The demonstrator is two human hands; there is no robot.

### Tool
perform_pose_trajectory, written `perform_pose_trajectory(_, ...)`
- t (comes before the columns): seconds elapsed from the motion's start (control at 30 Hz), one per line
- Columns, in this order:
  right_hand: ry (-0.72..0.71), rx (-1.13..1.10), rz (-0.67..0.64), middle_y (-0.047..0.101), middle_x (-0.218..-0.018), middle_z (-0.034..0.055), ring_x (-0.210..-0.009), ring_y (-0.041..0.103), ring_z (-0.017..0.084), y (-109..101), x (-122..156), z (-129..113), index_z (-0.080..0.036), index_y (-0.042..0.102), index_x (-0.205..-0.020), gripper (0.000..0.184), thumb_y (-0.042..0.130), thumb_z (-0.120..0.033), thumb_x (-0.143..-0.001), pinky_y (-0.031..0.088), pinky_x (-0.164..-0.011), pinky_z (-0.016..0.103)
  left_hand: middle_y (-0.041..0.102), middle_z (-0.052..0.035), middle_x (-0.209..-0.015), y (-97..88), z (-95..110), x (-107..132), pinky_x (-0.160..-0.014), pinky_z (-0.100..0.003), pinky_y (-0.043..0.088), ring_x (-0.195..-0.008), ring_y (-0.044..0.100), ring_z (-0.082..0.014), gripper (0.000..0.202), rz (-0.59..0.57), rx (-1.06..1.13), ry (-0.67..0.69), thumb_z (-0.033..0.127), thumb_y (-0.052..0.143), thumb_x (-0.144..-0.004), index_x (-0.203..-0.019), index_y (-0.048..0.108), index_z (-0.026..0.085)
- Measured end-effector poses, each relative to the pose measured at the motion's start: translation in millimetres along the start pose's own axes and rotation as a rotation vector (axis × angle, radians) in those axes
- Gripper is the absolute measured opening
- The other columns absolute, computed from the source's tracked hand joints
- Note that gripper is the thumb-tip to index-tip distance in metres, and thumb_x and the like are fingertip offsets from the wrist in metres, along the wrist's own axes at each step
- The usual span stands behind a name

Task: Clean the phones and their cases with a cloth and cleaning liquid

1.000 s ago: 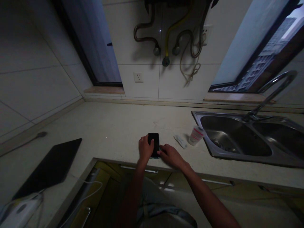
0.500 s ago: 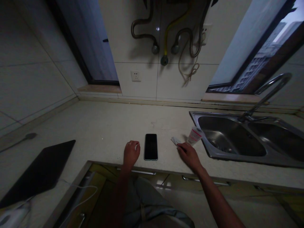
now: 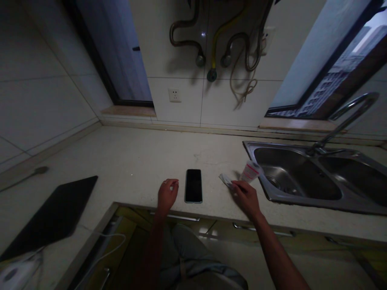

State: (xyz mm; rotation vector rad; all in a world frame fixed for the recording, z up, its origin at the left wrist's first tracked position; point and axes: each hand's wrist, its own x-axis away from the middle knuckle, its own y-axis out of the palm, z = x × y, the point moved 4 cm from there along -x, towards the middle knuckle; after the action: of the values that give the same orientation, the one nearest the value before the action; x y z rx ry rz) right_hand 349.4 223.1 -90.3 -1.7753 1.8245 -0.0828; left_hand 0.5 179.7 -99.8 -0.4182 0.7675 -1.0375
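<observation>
My left hand [image 3: 168,195] rests at the counter's front edge, left of the phone, its thumb and fingers pinched together. Whether anything small sits in that pinch, I cannot make out. A smartphone [image 3: 193,186] with a dark screen lies face up between my hands. My right hand [image 3: 245,197] has its fingertips closed on the near end of a small whitish flat packet [image 3: 225,179], whose far end points up and left. Just beyond that hand, beside the sink, is a translucent wrapper or cup with pink-red print [image 3: 250,171]; its exact kind is unclear.
A double steel sink [image 3: 296,173] with a curved faucet [image 3: 356,102] is set into the counter [image 3: 151,153] at right. A black flat panel [image 3: 57,217] lies at left, near a white cable [image 3: 111,235]. Pipes [image 3: 198,44] hang on the back wall.
My right hand has shifted slightly right, its fingers still at the packet. The left hand stays pinched in nearly the same place. The whole view has moved a little.
</observation>
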Motion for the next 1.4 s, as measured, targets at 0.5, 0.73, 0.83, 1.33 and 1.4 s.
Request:
perform_pose_trajectory(0.5,0.019,-0.057,-0.371,0.070,-0.117,0.0130,-0.103,0.065,0.025,88,15,-43,-0.017,0.064,-0.124,0.043,0.058,-0.040,-0.089,0.050,-0.094,0.040,0.060,-0.0253,-0.122,43.2,78,5,-0.088,-0.041,0.048,-0.110,0.060,-0.0346,0.089,-0.158,-0.497,-0.127,0.067,0.058,-0.079,-0.141,0.042,0.004)
perform_pose_trajectory(0.73,-0.003,-0.075,-0.487,0.073,-0.110,0.0081,-0.099,0.066,0.024,96,5,-43,-0.018,0.066,-0.122,0.039,0.057,-0.037,-0.088,0.050,-0.093,0.039,0.061,-0.0231,-0.115,50.1,89,-9,-0.085,-0.040,0.050,-0.110,0.060,-0.0348,0.078,-0.213,-0.486,-0.256,0.060,0.069,-0.069,-0.125,0.055,0.007)
perform_pose_trajectory(0.83,0.040,-0.124,-0.400,0.072,-0.114,0.0091,-0.100,0.066,0.025,95,9,-32,-0.017,0.063,-0.126,0.046,0.060,-0.039,-0.086,0.051,-0.093,0.040,0.061,-0.0229,-0.113,53.3,93,-13,-0.084,-0.044,0.051,-0.109,0.059,-0.0362,0.076,-0.205,-0.504,-0.233,0.065,0.067,-0.069,-0.118,0.059,0.007)
perform_pose_trajectory(1.33,0.054,-0.176,-0.301,0.074,-0.101,0.0107,-0.086,0.068,0.022,90,16,-33,-0.013,0.065,-0.125,0.047,0.055,-0.044,-0.090,0.055,-0.081,0.037,0.058,-0.0209,-0.115,65.1,93,-16,-0.079,-0.041,0.051,-0.110,0.056,-0.0351,0.064,-0.190,-0.481,-0.202,0.056,0.070,-0.069,-0.112,0.061,0.010)
perform_pose_trajectory(1.4,0.037,-0.163,-0.302,0.074,-0.102,0.0103,-0.087,0.068,0.022,90,16,-34,-0.015,0.067,-0.121,0.043,0.055,-0.043,-0.091,0.054,-0.082,0.037,0.059,-0.0194,-0.113,61.6,88,-17,-0.079,-0.039,0.051,-0.110,0.057,-0.0340,0.062,-0.178,-0.451,-0.223,0.055,0.072,-0.068,-0.110,0.062,0.011)
